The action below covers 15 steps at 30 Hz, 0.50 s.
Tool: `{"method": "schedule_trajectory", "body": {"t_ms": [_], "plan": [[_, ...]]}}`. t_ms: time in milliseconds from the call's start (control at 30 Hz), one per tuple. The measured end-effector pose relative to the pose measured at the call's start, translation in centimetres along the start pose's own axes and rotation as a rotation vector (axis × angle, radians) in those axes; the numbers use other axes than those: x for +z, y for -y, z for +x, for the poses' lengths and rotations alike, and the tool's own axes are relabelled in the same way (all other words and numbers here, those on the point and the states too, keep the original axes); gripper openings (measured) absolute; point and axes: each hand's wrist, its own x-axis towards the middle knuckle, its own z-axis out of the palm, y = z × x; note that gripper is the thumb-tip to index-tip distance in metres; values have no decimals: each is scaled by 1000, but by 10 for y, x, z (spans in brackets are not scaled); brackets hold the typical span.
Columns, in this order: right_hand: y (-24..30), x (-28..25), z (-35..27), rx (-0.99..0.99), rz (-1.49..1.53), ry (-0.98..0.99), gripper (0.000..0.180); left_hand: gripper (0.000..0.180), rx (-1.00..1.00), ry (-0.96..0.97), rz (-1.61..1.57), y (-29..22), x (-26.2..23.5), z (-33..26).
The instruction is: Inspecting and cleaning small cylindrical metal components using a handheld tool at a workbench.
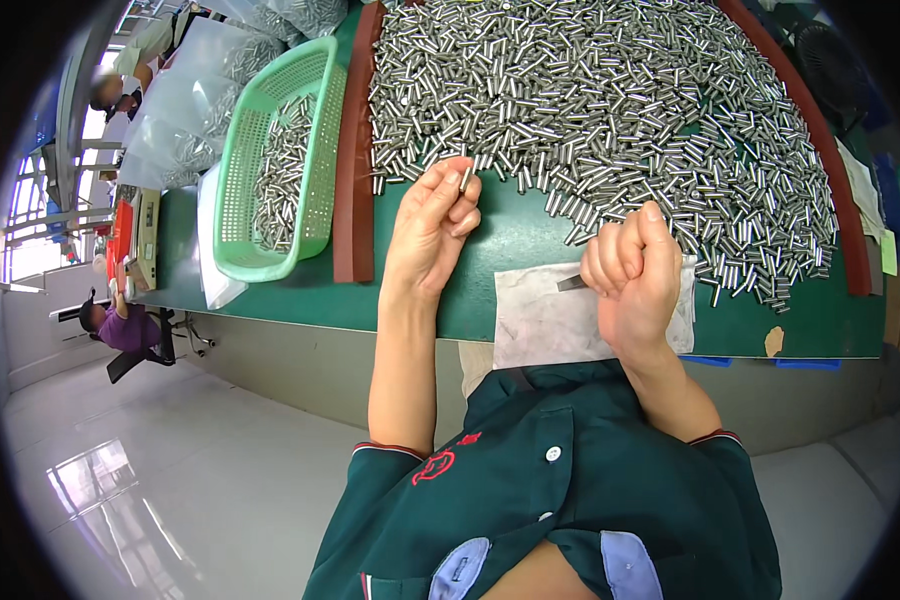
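My left hand (435, 215) is raised at the near edge of a wide heap of small metal pins (590, 110). Its thumb and fingers pinch one short, shiny cylindrical pin (466, 179), held upright. Closed in a fist, my right hand (630, 275) hovers over a grey-white cloth (540, 325) at the table's front edge. From the fist, on the side toward my left hand, sticks out the flat dark metal tip (571, 284) of a tool. The rest of that tool is hidden by my fingers, so its kind does not show.
Reddish-brown rails (354, 150) border the pins on the green table (510, 230). Left of them stands a light-green perforated basket (325, 190) partly filled with pins, near clear plastic bags (185, 110) of parts. A dark fan (830, 65) is at far right. Another person (130, 330) sits at left.
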Motion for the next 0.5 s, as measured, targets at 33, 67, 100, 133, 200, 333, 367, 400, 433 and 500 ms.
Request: {"method": "schedule_trajectory", "body": {"t_ms": [33, 67, 100, 133, 200, 333, 367, 400, 433, 500], "plan": [[0, 0, 0, 0, 0, 0, 44, 13, -13, -17, 6, 0, 0, 0], [0, 1, 0, -1, 1, -2, 44, 13, -12, -18, 6, 0, -1, -1], [-1, 1, 0, -2, 1, -4, 44, 15, -5, -8, 3, 0, -3, -1], [-1, 1, 0, -2, 1, -3, 44, 17, 1, 2, 1, 0, -4, -1], [-1, 1, 0, 5, 6, -15, 44, 17, 0, 2, -1, 0, -2, -1], [-1, 0, -1, -3, 85, 0, 43, 17, -2, 11, 2, 0, -4, -2], [-1, 1, -1, 2, 83, -5, 43, 17, -3, 11, 1, 0, -3, -2], [-1, 0, -1, 7, 81, -11, 43, 17, -3, 2, 3, 0, -2, -2], [-1, 0, -1, 7, 81, -11, 43, 17, -4, -8, 5, 0, -1, -2], [-1, 0, 0, 2, 5, -14, 44, 19, 15, -59, -14, -2, 8, -3]]}}
